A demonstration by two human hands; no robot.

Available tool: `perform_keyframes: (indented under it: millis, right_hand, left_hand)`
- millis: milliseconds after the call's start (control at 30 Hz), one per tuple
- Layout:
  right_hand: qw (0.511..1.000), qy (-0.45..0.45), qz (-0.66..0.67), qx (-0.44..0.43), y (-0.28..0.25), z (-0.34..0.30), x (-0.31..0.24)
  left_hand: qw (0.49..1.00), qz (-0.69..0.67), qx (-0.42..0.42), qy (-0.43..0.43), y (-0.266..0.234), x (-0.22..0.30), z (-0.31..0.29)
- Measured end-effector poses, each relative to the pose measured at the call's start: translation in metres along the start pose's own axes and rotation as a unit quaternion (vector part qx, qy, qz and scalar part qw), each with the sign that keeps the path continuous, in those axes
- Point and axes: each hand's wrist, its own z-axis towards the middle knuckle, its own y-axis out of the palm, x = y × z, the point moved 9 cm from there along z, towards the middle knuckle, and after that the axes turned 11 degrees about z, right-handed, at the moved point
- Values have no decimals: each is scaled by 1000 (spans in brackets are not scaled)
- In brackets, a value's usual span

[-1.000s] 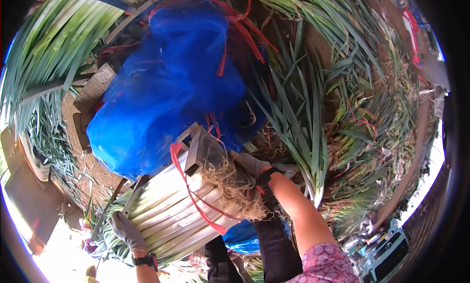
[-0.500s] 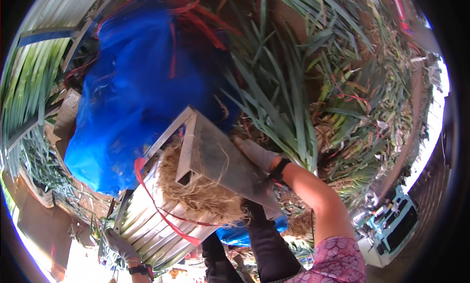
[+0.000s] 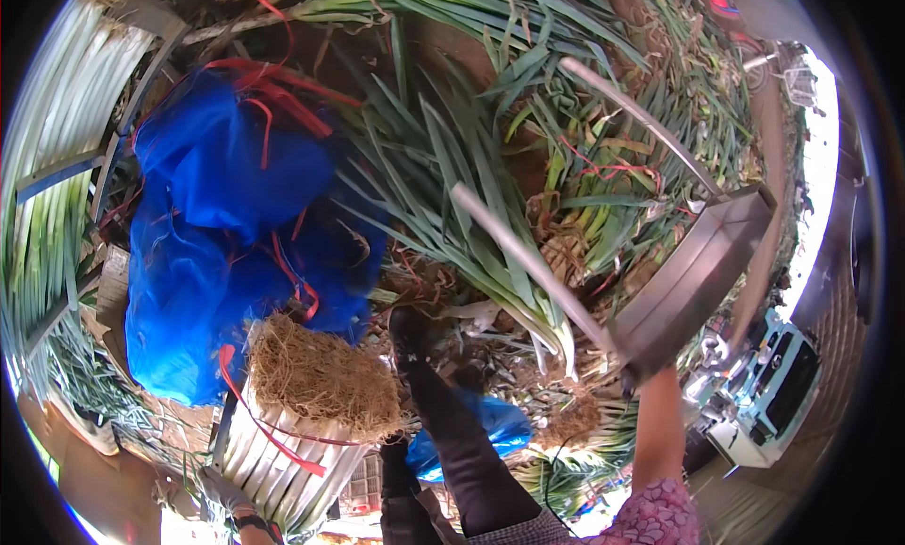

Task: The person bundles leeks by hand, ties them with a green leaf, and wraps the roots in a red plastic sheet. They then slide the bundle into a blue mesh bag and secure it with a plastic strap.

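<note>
A bundle of leeks or large green onions (image 3: 283,460) lies at the lower left, its white stalks side by side and its matted roots (image 3: 325,375) at the far end. Red tape (image 3: 259,418) runs across the stalks. My gloved left hand (image 3: 226,493) rests by the bundle's left side, fingers fairly straight. My right forearm (image 3: 657,432) reaches up to a U-shaped metal frame (image 3: 693,281), held raised at the right with two long prongs pointing away. The frame hides my right hand's fingers. A blue plastic sack (image 3: 189,290) stands just beyond the roots.
Loose green leeks (image 3: 481,187) lie ahead on the ground, with trimmed leaves (image 3: 613,215) farther right. Stacked leeks (image 3: 57,149) line a metal rack at the far left. My leg (image 3: 452,451) is near the middle, beside another blue bag (image 3: 490,427). A light-blue truck (image 3: 768,385) stands at right.
My right hand has lifted the metal frame off the root end and swung it to the right, baring the roots. My left hand stays by the bundle, slightly lower in view.
</note>
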Motion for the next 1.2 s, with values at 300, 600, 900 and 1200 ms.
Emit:
perform_keyframes:
  millis: [300,600,900,1200]
  right_hand:
    - [957,-75,-214,182,-101,4,1]
    - [934,95,-340,-49,214,-171,274]
    - [642,-30,-427,-636,405,-411,504]
    - [384,-345,-596,-614,362,-482,591]
  left_hand:
    - [996,-67,-10,54,-1,15,-11]
    - [999,45,2,29,-12,45,-18]
    - [990,-141,23,8,-42,71,-27]
    - [982,-186,17,14,-75,-76,-97]
